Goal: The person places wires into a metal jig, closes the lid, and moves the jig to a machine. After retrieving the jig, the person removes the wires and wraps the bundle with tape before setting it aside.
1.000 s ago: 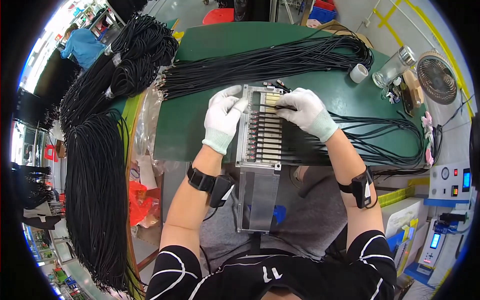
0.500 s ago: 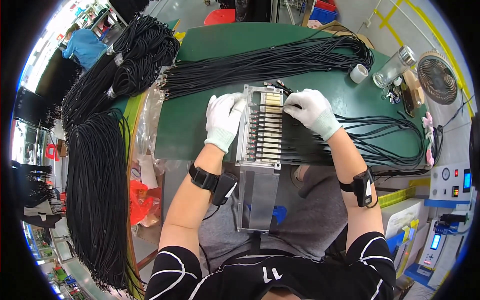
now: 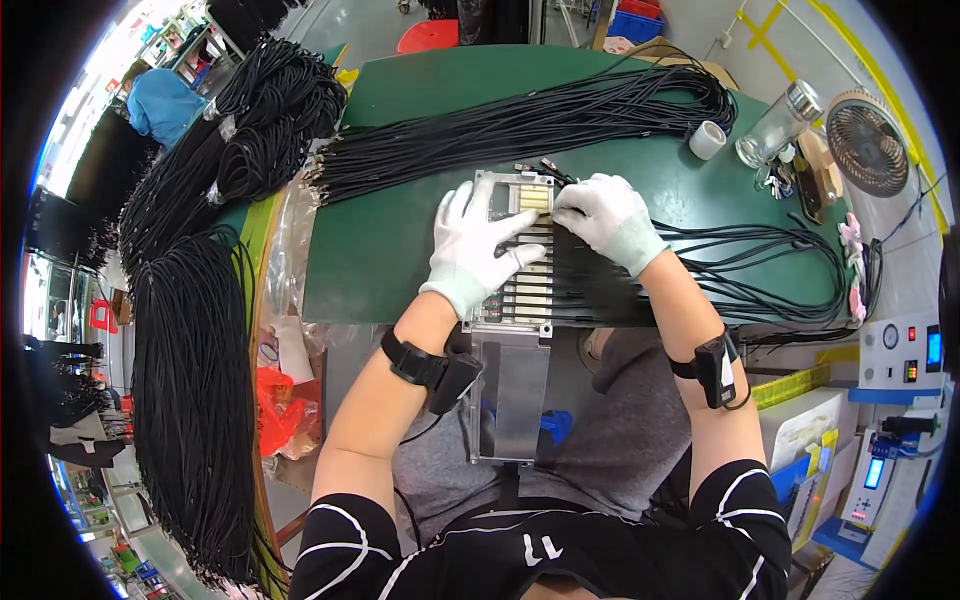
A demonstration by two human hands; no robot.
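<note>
A metal fixture (image 3: pixel 484 320) with pale slotted bars lies across the near edge of the green table. Several black cables (image 3: pixel 590 285) lie side by side in its slots and run off to the right. My left hand (image 3: pixel 475 243), in a white glove, is over the fixture with its fingers spread, hiding much of the left side. Its index finger reaches toward the right fingertips. At the fixture's upper right edge, my gloved right hand (image 3: pixel 605 218) pinches a black cable, mostly hidden by the fingers. Loose cable ends (image 3: pixel 545 168) poke out above the fixture.
A long bundle of black cables (image 3: pixel 520 125) stretches across the back of the table. Larger cable bundles (image 3: pixel 195 390) hang at the left. Toward the right stand a white tape roll (image 3: pixel 707 140), a glass bottle (image 3: pixel 780 125) and a fan (image 3: pixel 868 145).
My left hand has moved right, from the fixture's left edge to over its slots, and its fingers have spread. The right hand stays pinched at the upper right edge.
</note>
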